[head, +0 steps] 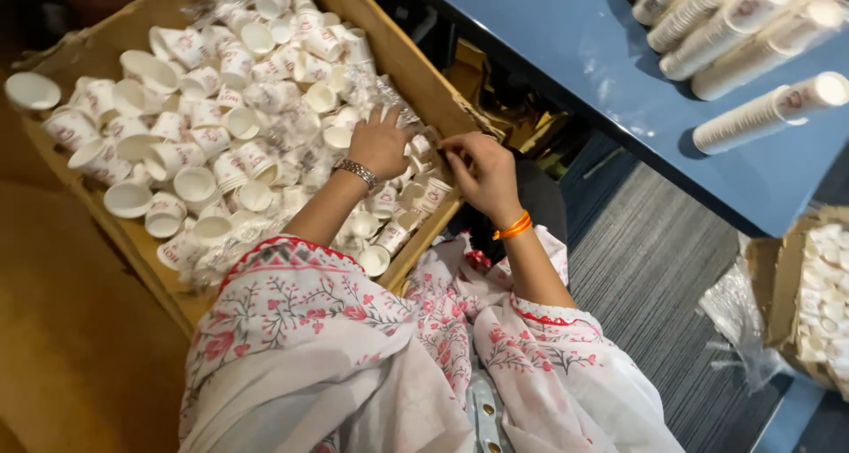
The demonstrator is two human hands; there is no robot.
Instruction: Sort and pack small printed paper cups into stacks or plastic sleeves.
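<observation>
Big open cardboard box [416,64] fills the left and centre of the view, heaped with loose small white paper cups [195,183] with red print, most lying on their sides, plus scraps of clear plastic wrap [376,89] among them. Blue table [566,38] runs along the upper right, carrying long nested stacks of paper cups [765,108] lying flat, well apart from the box. Grey ribbed floor [654,267] lies between table and person. A second, smaller cardboard box [778,285] of cups sits at the right edge with a crumpled clear plastic bag [734,316] beside it. Person wears a white garment with red floral pattern. Left hand [380,142], metal watch [356,172] on the wrist, fingers spread, palm down on the cups near the box's right wall. Right hand [482,172], orange wristband [513,228], fingers curled together at the box wall, pinching something small near the left hand; cannot tell exactly what.
</observation>
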